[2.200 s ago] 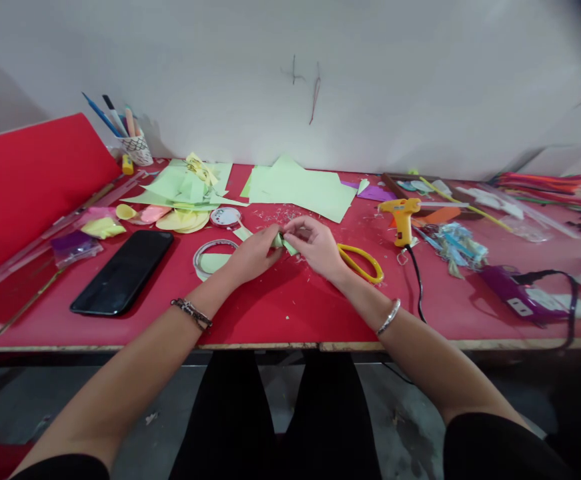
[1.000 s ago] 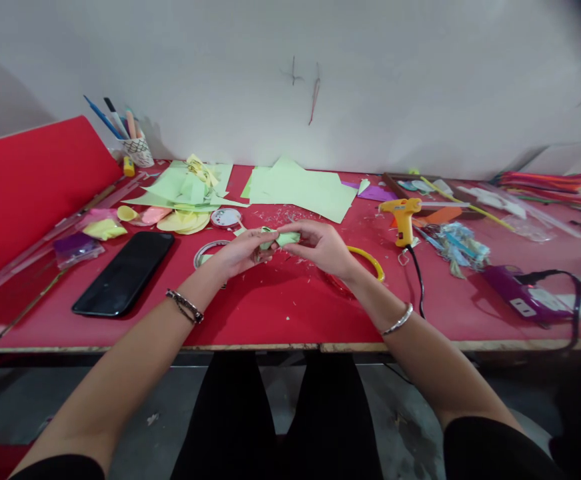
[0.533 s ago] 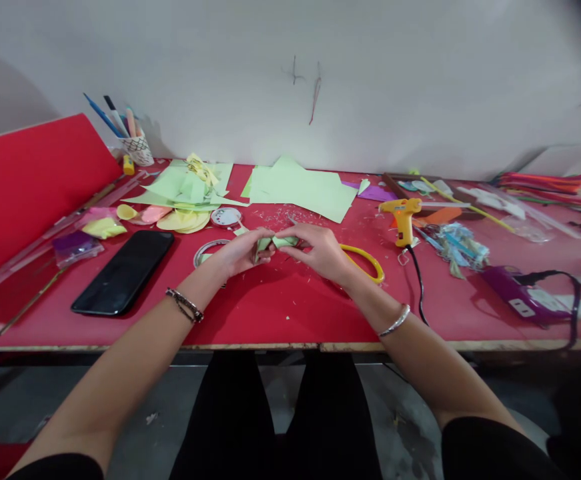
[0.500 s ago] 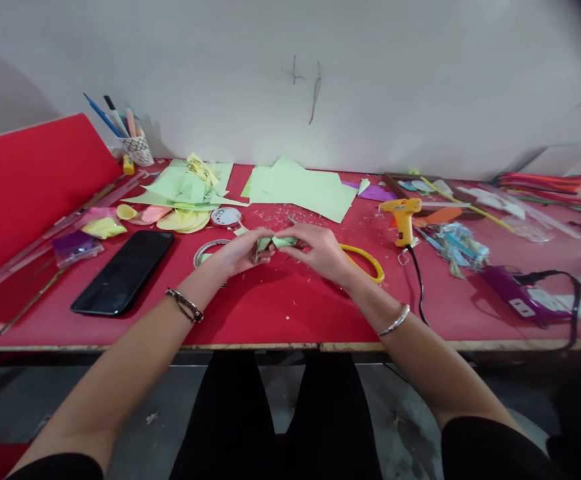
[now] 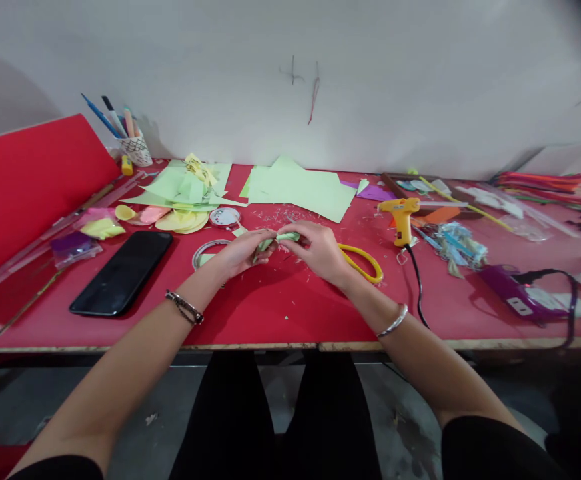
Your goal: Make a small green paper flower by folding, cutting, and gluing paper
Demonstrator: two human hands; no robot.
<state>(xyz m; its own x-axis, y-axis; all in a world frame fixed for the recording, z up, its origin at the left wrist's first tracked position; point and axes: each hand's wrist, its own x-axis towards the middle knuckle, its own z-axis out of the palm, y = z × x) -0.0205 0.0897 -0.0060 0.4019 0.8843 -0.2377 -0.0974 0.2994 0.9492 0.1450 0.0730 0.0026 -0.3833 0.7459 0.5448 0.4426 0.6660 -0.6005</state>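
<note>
My left hand (image 5: 244,254) is closed on a small piece of green paper (image 5: 264,246) over the middle of the red table (image 5: 265,307). Close beside it, my right hand (image 5: 316,248) pinches a folded or rolled bit of light green paper (image 5: 288,237) between thumb and fingers. Whether the two bits are one piece I cannot tell. Under my left wrist lies a roll of tape (image 5: 201,253), partly covered. The yellow handles of a pair of scissors (image 5: 370,267) show beside my right wrist; the blades are mostly hidden.
A black phone (image 5: 123,273) lies on the left. Light green sheets (image 5: 300,190) and yellow paper cutouts (image 5: 183,221) are at the back. To the right stand a yellow glue gun (image 5: 402,217) with its cord, blue-white tassels (image 5: 457,247) and a purple power strip (image 5: 513,293). Paper shreds litter the middle.
The green paper in my right fingers has turned and looks more compact, its end a little apart from the left piece. Both hands stay nearly in place.
</note>
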